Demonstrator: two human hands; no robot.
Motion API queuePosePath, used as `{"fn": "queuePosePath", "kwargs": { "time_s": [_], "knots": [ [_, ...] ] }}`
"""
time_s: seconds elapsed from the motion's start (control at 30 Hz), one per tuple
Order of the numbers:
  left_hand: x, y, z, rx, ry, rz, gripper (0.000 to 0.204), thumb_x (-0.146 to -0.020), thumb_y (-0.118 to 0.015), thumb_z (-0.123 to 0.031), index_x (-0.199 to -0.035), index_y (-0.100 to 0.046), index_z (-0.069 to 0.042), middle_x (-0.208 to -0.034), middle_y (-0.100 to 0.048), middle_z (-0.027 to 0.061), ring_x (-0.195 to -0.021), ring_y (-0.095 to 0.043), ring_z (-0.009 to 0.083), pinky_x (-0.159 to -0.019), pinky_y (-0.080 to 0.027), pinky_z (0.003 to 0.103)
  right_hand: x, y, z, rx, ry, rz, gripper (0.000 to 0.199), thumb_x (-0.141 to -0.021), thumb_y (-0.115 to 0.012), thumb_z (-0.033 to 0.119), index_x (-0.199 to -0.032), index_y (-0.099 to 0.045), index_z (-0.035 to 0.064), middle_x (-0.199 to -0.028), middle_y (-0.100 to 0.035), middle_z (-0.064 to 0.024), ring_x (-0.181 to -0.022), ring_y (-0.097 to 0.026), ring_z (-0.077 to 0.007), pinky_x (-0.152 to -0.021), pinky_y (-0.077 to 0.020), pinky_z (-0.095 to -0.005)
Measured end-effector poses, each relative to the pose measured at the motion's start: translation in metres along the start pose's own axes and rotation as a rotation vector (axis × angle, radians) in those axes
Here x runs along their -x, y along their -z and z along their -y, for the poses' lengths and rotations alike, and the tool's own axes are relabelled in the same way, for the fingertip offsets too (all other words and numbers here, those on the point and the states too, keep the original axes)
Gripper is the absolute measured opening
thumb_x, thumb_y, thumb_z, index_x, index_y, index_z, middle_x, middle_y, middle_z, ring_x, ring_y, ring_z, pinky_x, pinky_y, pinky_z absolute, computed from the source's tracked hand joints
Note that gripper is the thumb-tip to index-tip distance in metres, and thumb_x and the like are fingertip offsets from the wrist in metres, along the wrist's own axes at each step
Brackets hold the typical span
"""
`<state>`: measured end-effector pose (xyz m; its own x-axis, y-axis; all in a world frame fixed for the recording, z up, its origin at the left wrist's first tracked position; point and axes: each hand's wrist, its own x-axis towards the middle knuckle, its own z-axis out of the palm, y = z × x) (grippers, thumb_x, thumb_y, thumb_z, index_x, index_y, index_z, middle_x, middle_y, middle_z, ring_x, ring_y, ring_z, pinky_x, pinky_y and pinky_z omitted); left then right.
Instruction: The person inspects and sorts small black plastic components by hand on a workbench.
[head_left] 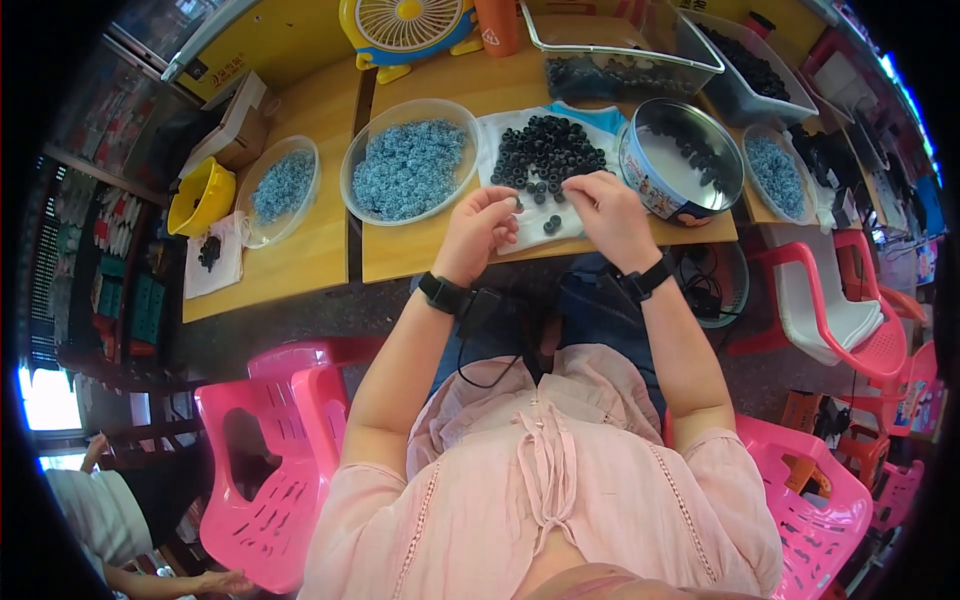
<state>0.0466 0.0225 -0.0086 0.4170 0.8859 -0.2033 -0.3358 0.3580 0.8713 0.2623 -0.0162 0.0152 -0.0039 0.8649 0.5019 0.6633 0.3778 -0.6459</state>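
Observation:
A pile of small black round parts (pixel 548 152) lies on a white cloth (pixel 490 137) in front of me. My left hand (pixel 482 232) is at the cloth's left side, with thumb and forefinger pinched on a small dark round piece (pixel 517 203). Across from it, my right hand (pixel 615 218) is also closed in a pinch, fingertips at the near edge of the pile. Whatever it holds is too small to make out. A few loose black parts (pixel 552 224) lie between the hands. Left of the cloth, a clear bowl (pixel 352 190) holds many small translucent blue pieces.
A round tin (pixel 632 160) with black parts stands right of the cloth. Behind are clear bins (pixel 630 75) and a blue-yellow fan (pixel 410 30). More bowls of blue pieces (pixel 283 187) flank the table. Pink chairs (pixel 255 500) stand beside me; another person's hand (pixel 225 582) shows lower left.

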Motion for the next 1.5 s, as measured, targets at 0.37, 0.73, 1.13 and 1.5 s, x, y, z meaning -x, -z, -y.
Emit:
{"fn": "queuePosePath", "kwargs": {
  "time_s": [0.37,0.73,1.13,1.5],
  "knots": [
    [0.008,0.010,0.007,0.017,-0.105,0.121,0.027,-0.098,-0.055,-0.010,-0.123,-0.058,-0.001,-0.099,-0.065,0.0062,-0.074,-0.058,0.0071,-0.063,-0.050,0.020,0.005,0.022,-0.005,0.033,-0.112,0.290,0.015,-0.084,-0.066,0.011,-0.095,-0.070,0.0010,-0.088,-0.066,-0.0122,-0.079,-0.065,-0.0258,-0.071,-0.0503,-0.0331],
    [0.010,0.013,0.006,0.176,-0.102,0.174,0.028,-0.098,-0.053,-0.008,-0.125,-0.058,-0.001,-0.106,-0.066,0.0108,-0.071,-0.058,0.0072,-0.059,-0.049,0.019,0.003,0.012,-0.005,0.239,0.009,0.300,0.011,-0.088,-0.059,0.013,-0.091,-0.065,0.0044,-0.089,-0.060,-0.0122,-0.088,-0.061,-0.0313,-0.077,-0.0497,-0.0389],
    [0.012,0.012,0.004,0.029,-0.099,0.223,0.028,-0.097,-0.059,-0.015,-0.121,-0.062,-0.002,-0.082,-0.065,0.0020,-0.065,-0.057,0.0054,-0.058,-0.047,0.018,-0.006,-0.013,0.045,-0.133,0.037,0.183,0.020,-0.084,-0.067,0.007,-0.104,-0.068,0.0042,-0.088,-0.066,-0.0095,-0.070,-0.062,-0.0188,-0.063,-0.0505,-0.0283],
    [0.015,0.008,0.004,-0.076,-0.102,0.169,0.027,-0.094,-0.064,-0.016,-0.116,-0.066,-0.002,-0.077,-0.063,-0.0011,-0.063,-0.055,0.0047,-0.058,-0.045,0.018,0.000,-0.025,0.043,-0.296,-0.030,0.123,0.011,-0.081,-0.067,0.009,-0.089,-0.070,0.0016,-0.081,-0.067,-0.0120,-0.071,-0.067,-0.0231,-0.063,-0.0536,-0.0307]
  ]
}}
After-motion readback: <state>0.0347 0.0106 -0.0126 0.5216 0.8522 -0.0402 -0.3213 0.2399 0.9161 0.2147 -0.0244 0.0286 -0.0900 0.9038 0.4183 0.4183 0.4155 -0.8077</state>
